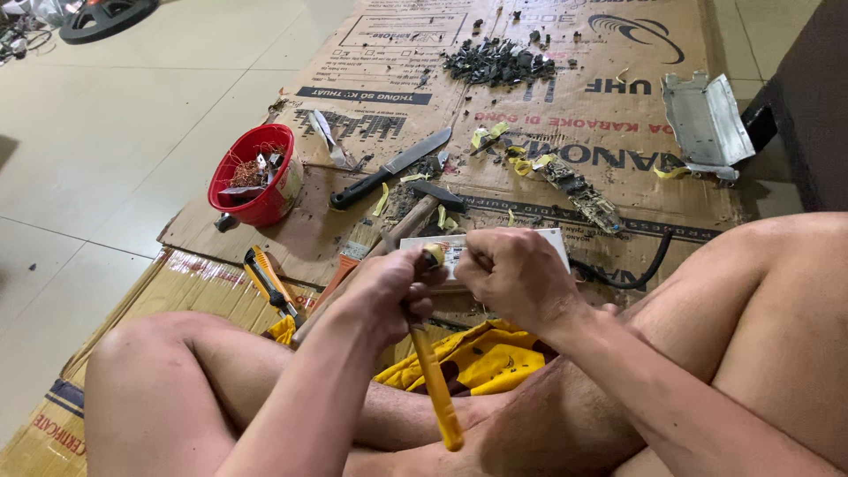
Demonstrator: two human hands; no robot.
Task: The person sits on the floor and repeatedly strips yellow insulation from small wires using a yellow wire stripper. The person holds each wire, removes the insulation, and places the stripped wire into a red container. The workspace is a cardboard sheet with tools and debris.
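I sit on the floor with my knees apart. My left hand (389, 296) grips a tool with yellow handles (435, 389), its handles pointing down toward me. At the tool's top a small yellow-wrapped part (434, 255) is held. My right hand (517, 274) is closed with its fingers pinching at that small part. Both hands are together above a white flat box (556, 240) lying on the cardboard.
On flattened cardboard (583, 132) lie a hammer (424, 212), a black-handled knife (389, 170), a circuit board (579, 190), a pile of dark small parts (499, 62), a metal casing (707, 119), a black cable (632, 278). A red bowl of scrap (254, 175) and a yellow utility knife (269, 281) lie left.
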